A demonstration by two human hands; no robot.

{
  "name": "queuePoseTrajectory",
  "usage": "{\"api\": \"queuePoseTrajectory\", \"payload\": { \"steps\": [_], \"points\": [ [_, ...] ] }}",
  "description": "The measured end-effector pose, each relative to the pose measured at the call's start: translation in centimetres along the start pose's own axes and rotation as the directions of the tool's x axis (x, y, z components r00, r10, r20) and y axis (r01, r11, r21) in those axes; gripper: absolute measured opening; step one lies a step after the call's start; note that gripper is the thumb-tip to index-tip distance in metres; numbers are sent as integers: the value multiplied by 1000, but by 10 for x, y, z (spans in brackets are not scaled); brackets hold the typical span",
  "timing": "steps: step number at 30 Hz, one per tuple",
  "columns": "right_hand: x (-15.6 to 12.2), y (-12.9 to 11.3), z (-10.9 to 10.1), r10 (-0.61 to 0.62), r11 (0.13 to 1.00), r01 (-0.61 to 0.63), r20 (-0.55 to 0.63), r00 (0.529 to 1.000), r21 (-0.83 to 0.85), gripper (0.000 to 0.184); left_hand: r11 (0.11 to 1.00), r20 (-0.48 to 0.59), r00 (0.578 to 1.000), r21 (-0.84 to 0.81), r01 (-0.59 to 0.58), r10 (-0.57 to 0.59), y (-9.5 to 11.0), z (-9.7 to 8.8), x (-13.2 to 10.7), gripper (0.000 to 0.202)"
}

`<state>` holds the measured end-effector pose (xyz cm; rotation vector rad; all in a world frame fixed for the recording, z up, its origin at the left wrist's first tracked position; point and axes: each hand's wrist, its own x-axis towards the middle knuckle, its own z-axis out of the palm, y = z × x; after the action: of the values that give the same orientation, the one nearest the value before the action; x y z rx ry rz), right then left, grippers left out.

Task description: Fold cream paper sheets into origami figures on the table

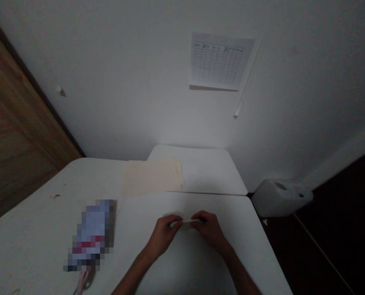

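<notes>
My left hand (165,233) and my right hand (211,230) face each other above the white table (182,258). Between them stretches a thin, pale, flat piece (187,221), perhaps paper, seen nearly edge-on. Each hand pinches one end of it between thumb and fingers. Its full shape is hidden by the fingers and the angle. Beyond my left hand lie cream-coloured sheets (151,176), which look like paper, with uneven right edges.
On the left lies a pixelated blue-and-red item (92,233) with a pinkish strap (83,278). A whitish plastic canister (277,198) stands off the table's right side. A printed chart (217,61) hangs on the wall; brown wood panelling (19,119) is at left.
</notes>
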<state>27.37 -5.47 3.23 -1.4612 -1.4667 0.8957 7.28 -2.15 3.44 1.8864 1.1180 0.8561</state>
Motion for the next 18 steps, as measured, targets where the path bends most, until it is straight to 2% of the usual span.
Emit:
{"api": "queuePoseTrajectory", "payload": {
  "steps": [10,18],
  "points": [
    [-1,-4,0,-23,999,25,41,999,-49,14,999,-45,998,39,-30,32,-5,6,-1,24],
    [0,-9,1,-93,993,99,90,992,-69,15,999,-26,1000,27,-17,18,8,4,-3,27]
  ]
}}
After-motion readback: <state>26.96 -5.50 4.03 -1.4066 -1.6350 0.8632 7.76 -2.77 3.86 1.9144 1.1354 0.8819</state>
